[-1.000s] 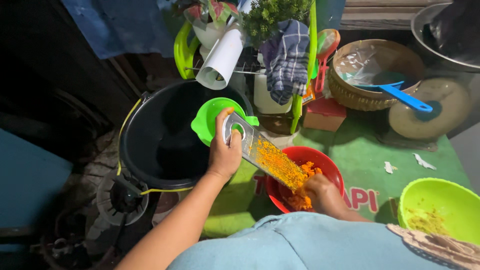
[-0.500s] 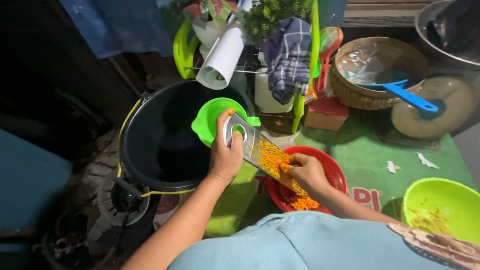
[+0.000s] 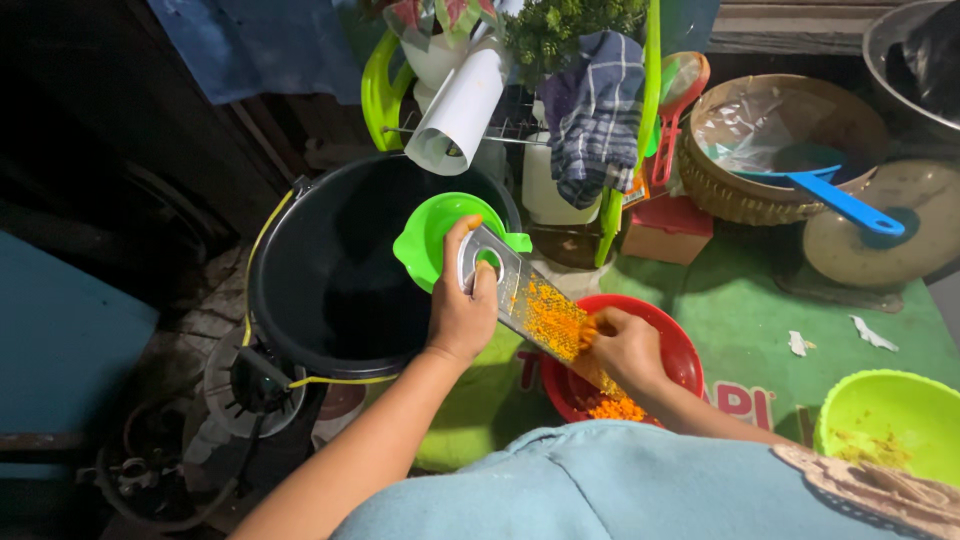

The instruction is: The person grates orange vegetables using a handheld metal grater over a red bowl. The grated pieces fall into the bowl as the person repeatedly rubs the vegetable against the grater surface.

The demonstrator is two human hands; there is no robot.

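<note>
My left hand (image 3: 461, 312) grips the top end of a flat metal grater (image 3: 520, 290) that slants down into a red bowl (image 3: 676, 345). Orange shreds coat the grater's face, and a heap of them (image 3: 612, 407) lies in the bowl. My right hand (image 3: 625, 347) presses a small orange piece against the lower part of the grater; the piece itself is mostly hidden under my fingers. The bowl stands on a green mat (image 3: 745, 320).
A big black bucket (image 3: 330, 290) with a small green bowl (image 3: 432, 232) on its rim stands left. A lime green bowl (image 3: 893, 420) sits at right. Behind are a basket (image 3: 770, 190), a blue-handled scoop (image 3: 845, 205), a checked cloth (image 3: 595, 110), a white roll (image 3: 458, 115).
My right hand slid up the grater from the bowl's bottom toward its middle, rubbing the orange piece along the blade. My left hand kept its hold on the grater.
</note>
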